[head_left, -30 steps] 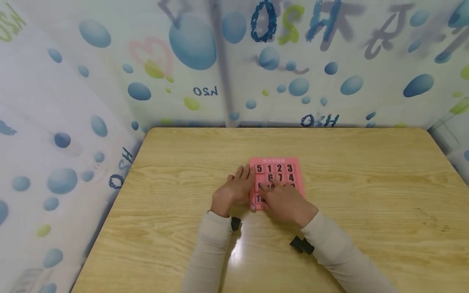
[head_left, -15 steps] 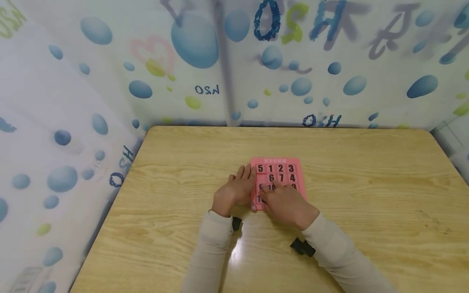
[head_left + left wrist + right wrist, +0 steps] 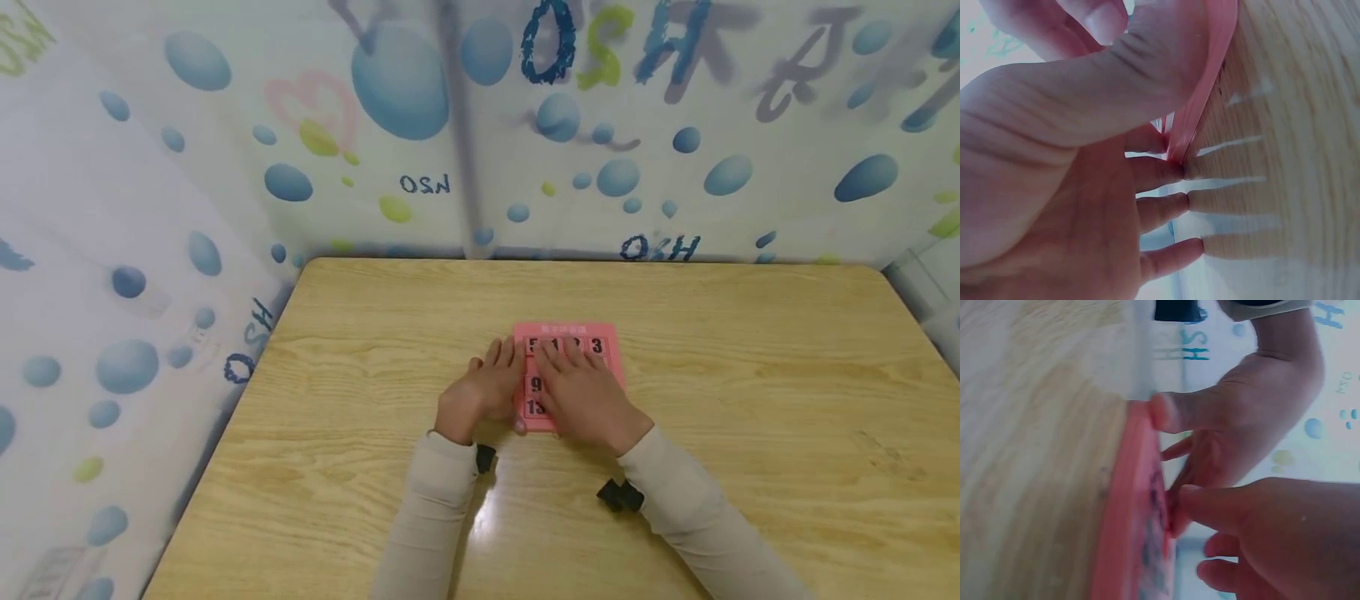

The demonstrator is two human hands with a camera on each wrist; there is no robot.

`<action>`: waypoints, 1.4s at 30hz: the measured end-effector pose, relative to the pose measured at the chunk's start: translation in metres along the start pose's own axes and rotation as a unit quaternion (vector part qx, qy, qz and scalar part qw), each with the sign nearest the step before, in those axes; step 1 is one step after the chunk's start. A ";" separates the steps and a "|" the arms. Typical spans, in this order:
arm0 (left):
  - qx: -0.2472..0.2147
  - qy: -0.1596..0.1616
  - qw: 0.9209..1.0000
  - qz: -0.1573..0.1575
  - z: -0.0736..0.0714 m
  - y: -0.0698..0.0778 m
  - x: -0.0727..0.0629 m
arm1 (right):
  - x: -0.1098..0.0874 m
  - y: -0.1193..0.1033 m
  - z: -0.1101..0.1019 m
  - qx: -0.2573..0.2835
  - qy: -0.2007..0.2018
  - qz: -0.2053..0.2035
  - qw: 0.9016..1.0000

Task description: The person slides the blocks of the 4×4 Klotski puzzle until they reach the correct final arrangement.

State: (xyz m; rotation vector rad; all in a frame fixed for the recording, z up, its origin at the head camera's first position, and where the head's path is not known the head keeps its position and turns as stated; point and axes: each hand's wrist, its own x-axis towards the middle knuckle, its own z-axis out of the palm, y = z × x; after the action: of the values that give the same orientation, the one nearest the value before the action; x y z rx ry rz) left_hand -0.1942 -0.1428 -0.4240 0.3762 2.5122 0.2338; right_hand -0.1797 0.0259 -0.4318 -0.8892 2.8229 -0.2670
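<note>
A pink sliding number puzzle lies flat on the wooden table. My left hand is along its left edge, fingers extended and thumb at the near left corner. In the left wrist view those fingers reach down to the tabletop beside the pink side. My right hand lies over the board with straight fingers pointing away, hiding most middle and right tiles. The 3 tile, 9 tile and 13 tile show beside it. The right wrist view catches the puzzle's thick near edge.
The wooden table runs up to a wall printed with blue drops and lettering. A black wrist device sits under the right cuff, and another black device under the left one.
My right hand has shifted from pointing at the lower tiles to spreading its fingers farther up the board, now covering the 6 and 7 tiles. My left hand stays at the left edge.
</note>
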 end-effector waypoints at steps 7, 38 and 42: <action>0.011 0.005 1.000 0.004 0.001 0.001 0.000 | 0.004 0.005 0.010 -0.005 -0.004 0.005 1.000; 0.001 -0.001 1.000 -0.004 0.000 0.000 0.000 | 0.005 0.000 0.013 -0.004 0.000 0.005 1.000; 0.000 -0.001 1.000 -0.004 0.001 0.000 0.001 | 0.003 -0.003 0.011 -0.014 -0.006 -0.002 1.000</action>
State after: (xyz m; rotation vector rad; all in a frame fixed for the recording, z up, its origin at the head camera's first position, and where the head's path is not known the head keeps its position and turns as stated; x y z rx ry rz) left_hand -0.1950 -0.1422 -0.4253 0.3659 2.5111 0.2298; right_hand -0.1787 0.0206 -0.4419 -0.8989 2.8218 -0.2213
